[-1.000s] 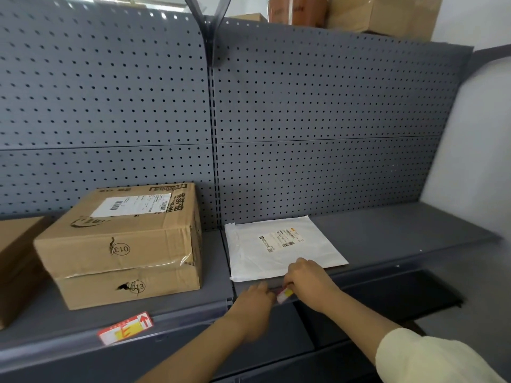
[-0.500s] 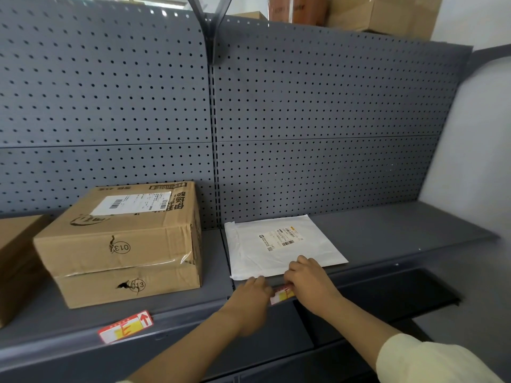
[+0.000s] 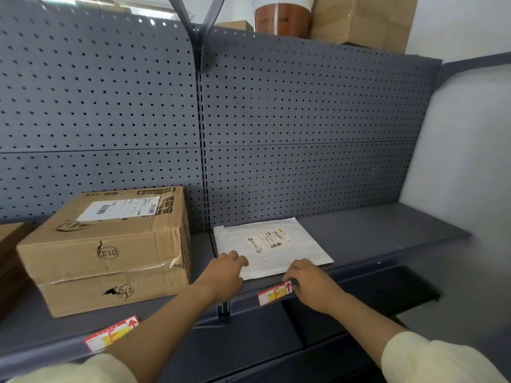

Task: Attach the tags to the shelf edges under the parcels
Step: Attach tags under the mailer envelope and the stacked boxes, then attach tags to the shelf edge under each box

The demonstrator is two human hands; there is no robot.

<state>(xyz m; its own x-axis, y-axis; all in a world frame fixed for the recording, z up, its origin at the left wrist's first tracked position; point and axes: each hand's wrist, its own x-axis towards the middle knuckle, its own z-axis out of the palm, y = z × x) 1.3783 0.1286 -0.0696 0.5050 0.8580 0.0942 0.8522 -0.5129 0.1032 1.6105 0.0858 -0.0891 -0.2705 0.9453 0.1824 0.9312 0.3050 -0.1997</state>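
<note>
A red, white and yellow tag (image 3: 274, 293) with a red arrow sits on the grey shelf edge (image 3: 359, 275) under the flat white mailer parcel (image 3: 273, 246). My right hand (image 3: 311, 284) rests at the tag's right end, fingertips on the edge beside the arrow. My left hand (image 3: 225, 270) lies on the shelf with its fingers touching the mailer's near left corner. Another tag of the same kind (image 3: 112, 333) is stuck to the left shelf edge below the cardboard box (image 3: 110, 244) marked 013.
Grey pegboard (image 3: 304, 106) backs the shelves. A second cardboard box (image 3: 11, 261) shows at the far left. Boxes and a brown roll (image 3: 282, 19) stand on the top shelf. A dark lower shelf (image 3: 373, 288) lies below, and a pale wall (image 3: 464, 147) is at the right.
Both hands were bunched over the tag on the edge. Now they have spread apart: the left moved up onto the mailer's corner, the right slid to the tag's right end, uncovering the tag.
</note>
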